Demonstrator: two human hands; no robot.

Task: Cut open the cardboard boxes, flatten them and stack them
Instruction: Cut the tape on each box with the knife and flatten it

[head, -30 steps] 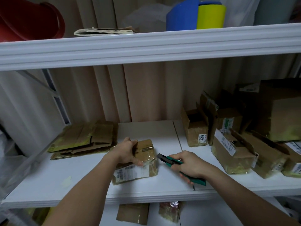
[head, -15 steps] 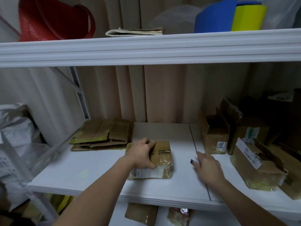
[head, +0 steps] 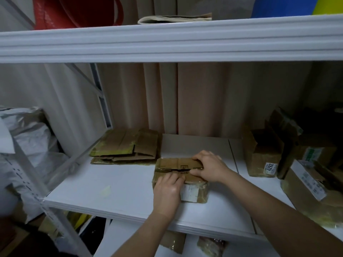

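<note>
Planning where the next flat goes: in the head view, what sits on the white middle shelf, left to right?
Stack of flattened brown cardboard → taped brown cardboard box being pulled open → opened brown box with the 4292 label → opened brown box with a long white label.

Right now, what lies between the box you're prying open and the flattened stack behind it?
Nothing. In the head view the box, gripped by left hand and right hand, nearly meets the flattened stack; only a sliver of white shelf shows.

Single head-worn wide-angle view, looking forward and slightly down into a white shelf [head: 115, 191], close at arm's reach, upper shelf edge [head: 167, 43] crossing the top
</note>
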